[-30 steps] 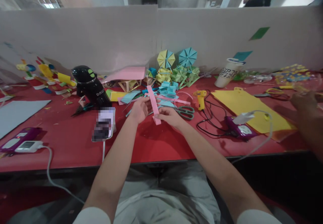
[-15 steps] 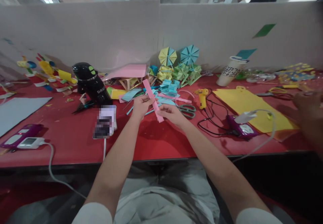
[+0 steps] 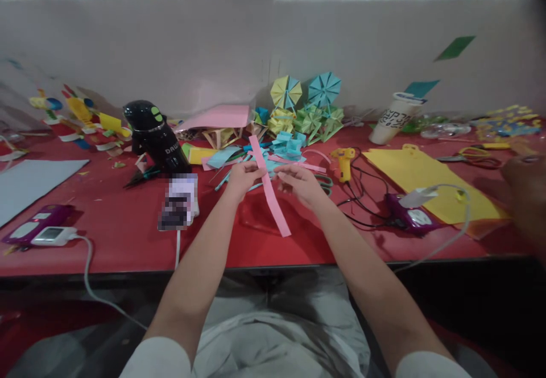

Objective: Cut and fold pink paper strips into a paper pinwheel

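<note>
A long pink paper strip [image 3: 273, 202] slants through the middle of the view, its lower end hanging towards me. My left hand [image 3: 245, 178] pinches it near its upper half. Just to the right, my right hand [image 3: 298, 182] is apart from the strip, fingers parted and bent, with nothing visible in it. Behind both hands lies a heap of blue paper strips [image 3: 288, 146] and pink ones. Green-handled scissors [image 3: 326, 183] are partly hidden by my right hand.
A yellow glue gun [image 3: 343, 162] and yellow sheets [image 3: 409, 182] lie right. Folded paper umbrellas [image 3: 324, 89] stand behind. At left are a black bottle [image 3: 160, 139] and a phone [image 3: 179, 202]. Another person's hand [image 3: 526, 182] is at far right, beside a paper cup [image 3: 396, 117].
My right hand has let go of the pink strip and moved slightly up and right. More of the strip now hangs down towards me, while my left hand keeps its pinch.
</note>
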Action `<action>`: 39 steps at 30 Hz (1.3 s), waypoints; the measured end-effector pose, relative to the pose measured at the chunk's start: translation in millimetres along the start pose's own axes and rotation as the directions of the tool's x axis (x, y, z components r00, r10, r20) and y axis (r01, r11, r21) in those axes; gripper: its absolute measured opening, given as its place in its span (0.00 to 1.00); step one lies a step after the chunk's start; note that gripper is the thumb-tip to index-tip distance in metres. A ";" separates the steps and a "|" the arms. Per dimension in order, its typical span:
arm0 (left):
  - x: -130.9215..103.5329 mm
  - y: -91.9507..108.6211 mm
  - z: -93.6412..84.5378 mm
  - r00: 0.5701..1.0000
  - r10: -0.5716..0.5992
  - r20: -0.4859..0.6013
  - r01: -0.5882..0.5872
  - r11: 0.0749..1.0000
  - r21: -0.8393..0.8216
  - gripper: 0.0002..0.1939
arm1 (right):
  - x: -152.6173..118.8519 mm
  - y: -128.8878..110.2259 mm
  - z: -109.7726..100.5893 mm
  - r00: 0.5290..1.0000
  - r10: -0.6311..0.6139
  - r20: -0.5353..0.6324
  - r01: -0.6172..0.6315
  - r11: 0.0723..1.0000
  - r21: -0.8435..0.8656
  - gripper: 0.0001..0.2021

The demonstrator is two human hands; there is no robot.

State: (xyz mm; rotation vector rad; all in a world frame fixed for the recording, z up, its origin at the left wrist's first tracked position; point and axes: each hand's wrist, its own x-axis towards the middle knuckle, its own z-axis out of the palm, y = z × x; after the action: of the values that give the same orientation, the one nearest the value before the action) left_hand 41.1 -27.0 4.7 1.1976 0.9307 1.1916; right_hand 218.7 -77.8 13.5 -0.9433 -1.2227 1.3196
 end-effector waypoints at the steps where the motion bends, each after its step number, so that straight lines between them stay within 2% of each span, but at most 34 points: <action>1: -0.4 -0.1 0.8 1.000 -0.015 0.008 0.015 1.000 -0.006 0.17 | 2.5 3.6 0.0 0.997 -0.015 -0.070 0.011 0.999 -0.052 0.17; 2: -1.0 -0.3 2.0 1.000 -0.016 0.012 0.016 1.000 -0.005 0.18 | 4.5 6.6 0.2 0.994 -0.019 -0.110 0.008 0.995 -0.101 0.17; 4: -3.0 -0.5 5.7 1.000 -0.002 0.025 0.002 1.000 0.002 0.19 | 6.1 10.4 0.9 0.994 0.004 -0.109 -0.022 0.987 -0.162 0.18; 6: -5.9 -0.1 10.5 0.999 0.009 0.047 -0.009 1.000 0.000 0.19 | 5.8 12.6 2.2 0.996 0.044 -0.073 -0.056 0.985 -0.163 0.19; 9: -10.6 1.5 16.8 0.997 -0.010 0.080 0.012 1.000 -0.017 0.18 | 5.6 16.4 3.2 0.994 0.053 -0.093 -0.065 0.988 -0.138 0.19; 13: -12.9 3.2 17.9 0.991 0.001 0.137 -0.002 1.000 0.005 0.16 | 9.1 23.0 0.0 0.994 0.001 -0.110 -0.019 0.986 -0.166 0.17; 19: -12.3 2.9 14.4 0.985 0.001 0.173 -0.023 0.992 0.125 0.14 | 14.7 26.6 -7.0 0.982 -0.171 -0.082 0.139 0.945 -0.296 0.13; 21: -12.5 2.7 15.4 0.984 0.035 0.173 -0.061 0.987 0.149 0.13 | 15.7 26.7 -7.8 0.978 -0.197 -0.073 0.165 0.935 -0.314 0.11; 23: -12.8 2.7 16.9 0.984 0.066 0.167 -0.093 0.983 0.157 0.12 | 16.3 26.7 -7.8 0.977 -0.201 -0.074 0.170 0.938 -0.303 0.11; 28: -13.7 4.0 19.5 0.983 0.030 0.182 -0.056 0.989 0.136 0.11 | 15.5 24.8 -6.3 0.987 -0.137 -0.083 0.114 0.967 -0.229 0.11; 33: -13.3 5.5 20.4 0.987 0.053 0.154 -0.074 0.988 0.134 0.08 | 14.4 22.1 -5.3 0.990 -0.122 -0.067 0.106 0.974 -0.202 0.13; 39: -11.1 1.6 20.5 0.993 0.053 0.102 -0.057 0.998 0.039 0.14 | 13.9 23.5 -2.2 0.994 -0.074 -0.077 0.068 0.995 -0.078 0.17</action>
State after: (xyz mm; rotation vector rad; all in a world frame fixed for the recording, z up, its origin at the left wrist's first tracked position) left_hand 58.9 -41.6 8.9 1.3125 0.8553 1.1492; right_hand 214.8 -61.9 -8.4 -0.9876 -1.2401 1.1757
